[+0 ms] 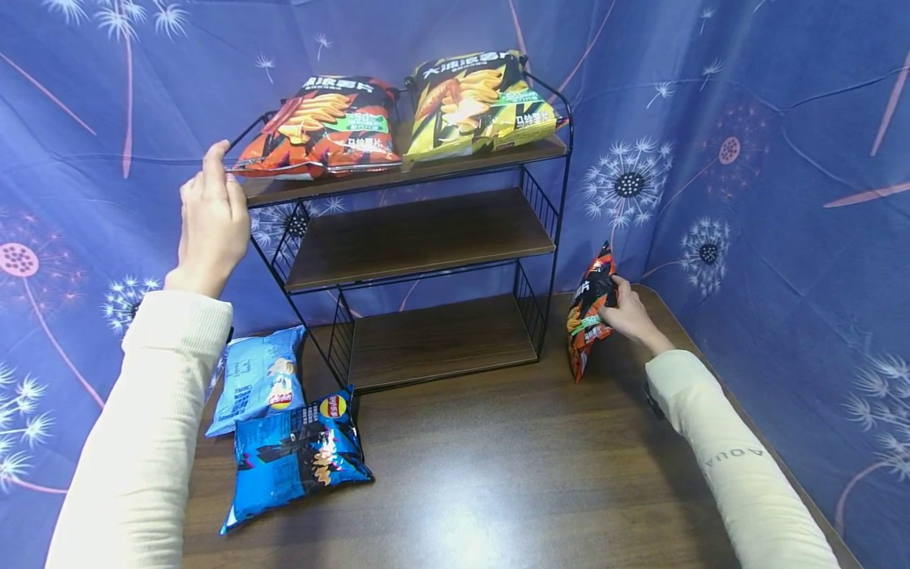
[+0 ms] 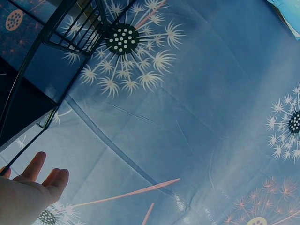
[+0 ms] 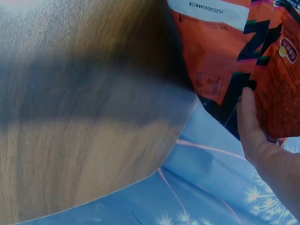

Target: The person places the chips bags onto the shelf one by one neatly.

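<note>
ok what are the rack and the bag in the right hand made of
Rack: probably black painted metal, given its thin bars; satin wooden or wood effect shelves, judging by faint grain. Held bag: likely glossy plastic film, creased and shiny.

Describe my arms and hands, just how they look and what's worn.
Both your left hand and right hand are bare, with no gloves to be seen. Your left sleeve and right sleeve are long and cream-coloured; the left looks finely ribbed. Grey lettering, reading "AQUA", marks the right forearm. Something dark shows at each cuff, too little to identify.
</note>
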`<state>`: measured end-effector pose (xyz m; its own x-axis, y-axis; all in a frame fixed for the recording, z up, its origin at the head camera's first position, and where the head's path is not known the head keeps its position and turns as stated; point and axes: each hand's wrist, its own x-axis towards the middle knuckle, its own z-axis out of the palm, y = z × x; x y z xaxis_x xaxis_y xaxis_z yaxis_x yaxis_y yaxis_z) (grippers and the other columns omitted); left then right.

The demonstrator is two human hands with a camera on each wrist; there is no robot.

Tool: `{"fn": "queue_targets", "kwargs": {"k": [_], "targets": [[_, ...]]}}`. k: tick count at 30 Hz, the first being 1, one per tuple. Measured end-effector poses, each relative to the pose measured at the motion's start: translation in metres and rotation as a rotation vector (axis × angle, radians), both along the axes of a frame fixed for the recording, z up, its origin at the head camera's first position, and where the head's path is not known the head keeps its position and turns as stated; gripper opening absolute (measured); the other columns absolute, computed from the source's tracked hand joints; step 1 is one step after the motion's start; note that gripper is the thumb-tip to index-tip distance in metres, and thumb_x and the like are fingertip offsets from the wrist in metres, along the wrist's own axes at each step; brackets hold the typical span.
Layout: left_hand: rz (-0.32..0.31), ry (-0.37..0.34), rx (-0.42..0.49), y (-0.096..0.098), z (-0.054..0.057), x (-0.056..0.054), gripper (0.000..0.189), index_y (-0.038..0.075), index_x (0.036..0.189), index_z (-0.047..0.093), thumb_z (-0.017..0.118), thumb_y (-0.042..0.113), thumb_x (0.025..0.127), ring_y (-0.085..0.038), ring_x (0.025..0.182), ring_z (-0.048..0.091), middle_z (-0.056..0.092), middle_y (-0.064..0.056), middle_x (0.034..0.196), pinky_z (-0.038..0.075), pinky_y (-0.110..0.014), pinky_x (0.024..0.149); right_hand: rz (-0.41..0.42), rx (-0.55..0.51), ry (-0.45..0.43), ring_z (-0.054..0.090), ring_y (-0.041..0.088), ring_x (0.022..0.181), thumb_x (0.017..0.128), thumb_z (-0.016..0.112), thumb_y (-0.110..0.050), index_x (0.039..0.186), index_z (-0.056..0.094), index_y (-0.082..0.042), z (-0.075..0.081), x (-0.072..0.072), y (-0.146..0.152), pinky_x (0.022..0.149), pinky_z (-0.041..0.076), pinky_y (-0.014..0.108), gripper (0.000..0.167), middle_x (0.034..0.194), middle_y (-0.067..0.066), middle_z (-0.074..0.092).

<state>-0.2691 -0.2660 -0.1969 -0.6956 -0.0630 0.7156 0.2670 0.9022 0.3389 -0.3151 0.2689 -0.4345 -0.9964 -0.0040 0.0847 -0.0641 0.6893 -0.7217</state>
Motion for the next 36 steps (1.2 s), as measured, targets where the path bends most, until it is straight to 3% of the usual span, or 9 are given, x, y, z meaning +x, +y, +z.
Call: {"fn": "queue_targets", "kwargs": {"k": [6,11,16,20,27,36], "targets": [[-0.002,0.005,-0.003,0.000,0.000,0.001,0.043,0.016,0.138,0.032,0.025,0.021,0.096,-0.043,0.117,0.044,0.051,-0.026,0.125,0.021,-0.041,0.108,-0.005,0.093,-0.104,0.025,0.054,0.121,0.084,0.046,-0.017,0.143,0.002,0.006,0.006,0.003,0.011,0.097,0.027,0.060,0.077,0.132,0.045,0.019],[0.001,0.001,-0.001,0.000,0.000,0.000,0.043,0.016,0.139,0.032,0.025,0.021,0.096,-0.043,0.116,0.045,0.052,-0.027,0.120,0.022,-0.041,0.107,-0.061,0.080,-0.142,0.024,0.055,0.123,0.089,0.042,-0.026,0.142,0.004,0.010,0.007,0.006,0.019,0.099,0.026,0.059,0.074,0.134,0.044,0.022],[0.003,-0.005,-0.004,0.000,0.001,0.000,0.043,0.016,0.139,0.031,0.024,0.021,0.096,-0.043,0.115,0.045,0.053,-0.028,0.115,0.021,-0.041,0.107,-0.078,0.111,-0.166,0.020,0.057,0.124,0.087,0.049,-0.049,0.139,-0.001,0.015,-0.003,0.007,0.026,0.101,0.025,0.061,0.096,0.134,0.047,0.017],[0.004,-0.016,-0.003,0.000,0.001,0.001,0.043,0.017,0.139,0.030,0.023,0.022,0.097,-0.043,0.116,0.044,0.053,-0.028,0.112,0.021,-0.040,0.108,-0.067,0.162,-0.195,0.018,0.062,0.122,0.082,0.055,-0.054,0.137,-0.006,0.017,-0.014,0.009,0.032,0.099,0.025,0.062,0.109,0.132,0.051,0.010],[0.003,-0.010,-0.011,0.000,0.001,0.001,0.043,0.017,0.139,0.030,0.023,0.021,0.097,-0.043,0.113,0.046,0.052,-0.028,0.103,0.021,-0.040,0.107,-0.084,0.195,-0.239,0.022,0.063,0.117,0.078,0.061,-0.053,0.135,-0.010,0.018,-0.029,0.015,0.034,0.097,0.027,0.063,0.116,0.127,0.054,0.013],[0.004,-0.013,-0.009,0.001,0.001,0.001,0.043,0.017,0.139,0.030,0.024,0.021,0.097,-0.042,0.114,0.045,0.052,-0.028,0.103,0.021,-0.040,0.108,-0.093,0.121,-0.250,0.019,0.063,0.119,0.079,0.065,-0.038,0.137,-0.017,0.010,-0.043,0.021,0.036,0.098,0.025,0.064,0.111,0.129,0.052,0.009]]}}
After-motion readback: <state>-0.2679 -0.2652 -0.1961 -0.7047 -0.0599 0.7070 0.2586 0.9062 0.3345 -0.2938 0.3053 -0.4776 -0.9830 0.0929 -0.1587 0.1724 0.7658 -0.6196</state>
